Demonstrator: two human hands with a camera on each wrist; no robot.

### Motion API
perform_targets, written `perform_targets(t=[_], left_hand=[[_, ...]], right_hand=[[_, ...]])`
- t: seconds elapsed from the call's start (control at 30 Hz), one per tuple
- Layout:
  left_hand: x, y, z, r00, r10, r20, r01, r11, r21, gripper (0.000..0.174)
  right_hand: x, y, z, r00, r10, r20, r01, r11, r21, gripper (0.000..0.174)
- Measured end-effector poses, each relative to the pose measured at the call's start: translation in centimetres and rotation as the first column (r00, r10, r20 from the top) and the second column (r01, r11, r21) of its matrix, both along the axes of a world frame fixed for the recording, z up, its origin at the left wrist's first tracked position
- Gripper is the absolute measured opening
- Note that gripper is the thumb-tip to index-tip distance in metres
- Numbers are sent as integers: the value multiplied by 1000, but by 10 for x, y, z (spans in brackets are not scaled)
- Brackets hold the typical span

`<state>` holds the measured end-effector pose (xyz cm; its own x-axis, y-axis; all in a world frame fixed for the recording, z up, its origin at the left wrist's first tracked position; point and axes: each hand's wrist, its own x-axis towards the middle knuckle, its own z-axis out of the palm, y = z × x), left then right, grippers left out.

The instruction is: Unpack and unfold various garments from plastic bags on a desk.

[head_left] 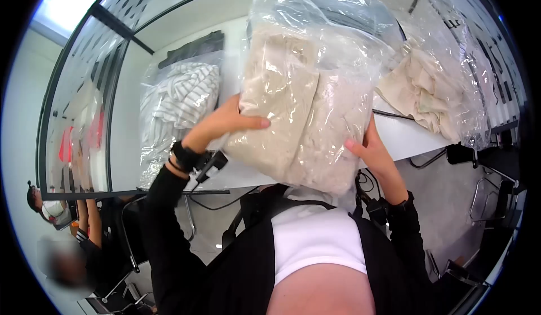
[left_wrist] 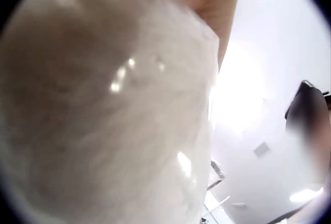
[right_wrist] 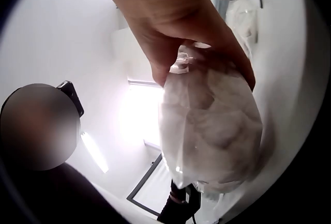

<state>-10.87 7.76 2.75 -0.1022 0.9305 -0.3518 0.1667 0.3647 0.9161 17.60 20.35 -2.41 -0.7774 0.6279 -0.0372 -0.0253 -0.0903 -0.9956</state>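
In the head view, my left hand (head_left: pixel 225 123) and right hand (head_left: pixel 374 150) grip opposite sides of the bagged beige cloth (head_left: pixel 282 101) at the counter (head_left: pixel 408 137), apparently to support its limp width; left wrist, fingertips hidden; right wrist, thumb and fingers partly closed round its edge.

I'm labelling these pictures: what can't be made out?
Head view: most fingers of the left hand, behind the beige bundle.
Head view: most fingers of the right hand, behind it too.
Head view: the bundle's garment type, folded under glossy plastic.
Head view: part of the bluish bag, behind the bundle.
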Motion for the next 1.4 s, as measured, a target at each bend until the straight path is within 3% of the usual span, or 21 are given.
perform_targets(t=[0.03, 0.13, 0.17, 0.23, 0.27, 0.3, 0.33, 0.37, 0.4, 0.47, 0.5, 0.57, 0.6, 0.67, 0.73, 0.83, 1.0, 1.4], left_hand=[[9, -12, 3, 994, 93, 54, -98, 989, 107, 61], [4, -38, 36, 896, 439, 68, -444, 882, 158, 49], [-4, -43, 54, 834, 551, -36, -510, 794, 330, 35], [-52, -50, 78, 735, 673, -77, -272, 397, 877, 34], [-70, -49, 114, 720, 687, 97, -371, 262, 891, 39], [-89, -47, 150, 688, 675, 265, -455, 118, 883, 44], [-124, -48, 177, 693, 651, 309, -432, 32, 901, 52], [-151, -51, 192, 663, 685, 301, -410, -4, 912, 54], [-173, -54, 201, 629, 720, 294, -388, -36, 921, 55], [-206, -52, 207, 464, 732, 499, -802, 108, 588, 57], [-214, -55, 190, 636, 764, 106, -544, 346, 764, 54], [-220, -44, 135, 761, 594, -262, -268, 655, 707, 47], [-210, -30, 113, 843, 503, -191, -288, 722, 629, 44], [-169, -2, 79, 864, 477, -162, -368, 818, 443, 38], [-142, 21, 43, 868, 416, -270, -305, 877, 371, 33], [-129, 47, 10, 887, 161, -432, -53, 967, 251, 31], [-111, 72, 3, 895, 86, -437, -5, 983, 185, 28], [-107, 71, -3, 907, 19, -422, 45, 989, 141, 27]], right_hand=[[-3, 3, 9, 999, 41, -9, -41, 997, -58, 95], [-27, 41, 38, 966, 182, -186, -144, 969, 200, 96], [-45, 51, 63, 951, 205, -231, -142, 954, 262, 89], [-82, 70, 112, 895, 241, -376, -116, 938, 326, 77], [-96, 67, 139, 880, 349, -321, -129, 827, 547, 82], [-105, 45, 162, 885, 270, -380, -164, 943, 288, 60], [-113, 23, 185, 884, 146, -444, -165, 986, -4, 38], [-116, 35, 159, 835, 340, -432, -256, 936, 242, 59], [-119, 42, 137, 770, 520, -370, -329, 820, 468, 81], [-110, 18, 111, 753, 602, -266, -425, 753, 502, 77], [-98, 13, 102, 778, 614, -137, -456, 701, 549, 78], [-78, 10, 90, 802, 597, -10, -504, 686, 525, 68], [-71, 15, 84, 812, 581, 58, -505, 648, 571, 53], [-55, 28, 74, 796, 572, 198, -584, 640, 500, 41], [-39, 39, 65, 808, 520, 278, -587, 668, 458, 37], [-13, 56, 50, 827, 453, 332, -557, 739, 379, 34], [17, 71, 21, 857, 427, 289, -497, 834, 241, 32], [4, 82, 11, 830, 473, 296, -542, 810, 224, 30]])
